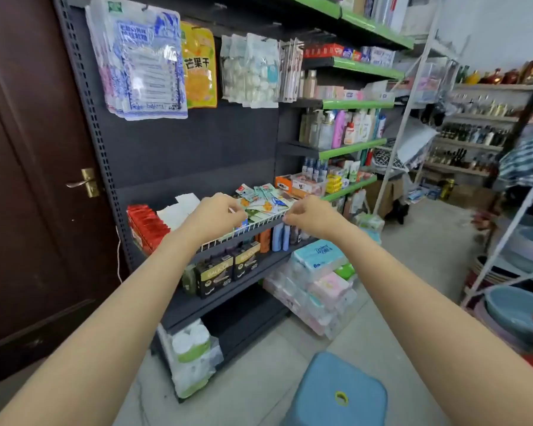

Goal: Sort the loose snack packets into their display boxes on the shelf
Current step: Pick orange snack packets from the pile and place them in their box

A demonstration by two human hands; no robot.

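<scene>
A heap of loose snack packets (266,199), green, white and orange, lies on the dark shelf (237,238) behind its white wire rail. My left hand (216,215) reaches over the rail at the heap's left edge, fingers curled down onto the packets; whether it grips one is hidden. My right hand (311,215) is at the rail on the heap's right side, fingers curled near the wire. A red display box (146,226) full of red packets stands at the shelf's left end, a white box (179,209) beside it, and an orange box (285,184) at the right.
A blue plastic stool (336,392) stands on the floor below my right arm. Tissue packs (317,278) are stacked beside the lower shelf. A brown door (34,179) is on the left. Basins (517,305) sit at the right edge.
</scene>
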